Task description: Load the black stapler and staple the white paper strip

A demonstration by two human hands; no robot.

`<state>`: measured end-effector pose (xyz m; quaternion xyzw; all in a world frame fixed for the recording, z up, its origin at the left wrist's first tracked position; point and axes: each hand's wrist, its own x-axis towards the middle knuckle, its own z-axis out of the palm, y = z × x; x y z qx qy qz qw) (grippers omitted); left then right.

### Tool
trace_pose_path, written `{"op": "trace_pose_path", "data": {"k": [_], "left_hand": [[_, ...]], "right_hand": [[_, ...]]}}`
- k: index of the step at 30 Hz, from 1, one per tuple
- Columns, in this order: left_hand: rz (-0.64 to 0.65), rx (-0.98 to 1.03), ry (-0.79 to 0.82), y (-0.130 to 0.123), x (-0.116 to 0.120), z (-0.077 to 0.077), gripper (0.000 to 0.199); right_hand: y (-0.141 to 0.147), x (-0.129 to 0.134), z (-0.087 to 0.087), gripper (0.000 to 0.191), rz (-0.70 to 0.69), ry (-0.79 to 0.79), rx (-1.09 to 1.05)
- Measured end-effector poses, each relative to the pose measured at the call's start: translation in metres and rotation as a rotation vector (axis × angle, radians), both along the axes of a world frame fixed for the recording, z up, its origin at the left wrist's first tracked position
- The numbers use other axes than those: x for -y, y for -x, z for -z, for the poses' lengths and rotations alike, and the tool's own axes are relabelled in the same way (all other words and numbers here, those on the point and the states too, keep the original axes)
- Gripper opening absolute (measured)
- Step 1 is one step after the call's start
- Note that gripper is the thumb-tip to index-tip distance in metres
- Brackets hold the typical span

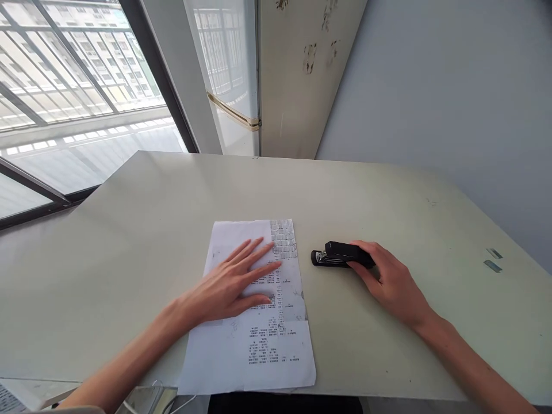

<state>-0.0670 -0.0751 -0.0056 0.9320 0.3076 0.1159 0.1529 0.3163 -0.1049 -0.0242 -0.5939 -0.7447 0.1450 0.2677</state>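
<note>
White printed paper (276, 374) lies near the front edge of the table, its text mostly along the right side. My left hand (235, 282) rests flat on its upper half with the fingers spread, hiding part of the print. Whether it is one sheet or more, I cannot tell. To the right of the paper, a black stapler (342, 253) sits on the table, pointing left towards the paper. My right hand (390, 282) grips the stapler's rear end between thumb and fingers. A gap of bare table separates stapler and paper.
The pale table (142, 230) reaches back to a fridge (288, 86) and a grey wall (431, 86). Two small tape-like strips (493, 265) stick to its right side. A window (77, 69) stands at the left. Cables (172, 402) show below the front edge.
</note>
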Motion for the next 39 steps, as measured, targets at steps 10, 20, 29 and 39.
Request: {"op": "trace_pose_path", "data": {"k": [10,20,29,39], "left_hand": [[-0.153,-0.166,-0.154,0.068,0.035,-0.013,0.083],[-0.099,-0.224,-0.244,-0.035,-0.007,0.004,0.075],[-0.012,-0.050,-0.171,-0.235,-0.069,0.030,0.062],[-0.030,0.183,-0.063,-0.240,-0.061,0.030,0.061]], "right_hand": [[-0.012,0.022,-0.004,0.032,0.165,0.080,-0.172],[-0.039,0.010,-0.011,0.038,0.263,0.290,-0.701],[-0.031,0.013,-0.008,0.022,0.326,-0.117,-0.504],[-0.031,0.006,-0.002,0.021,0.452,-0.299,-0.390]]}}
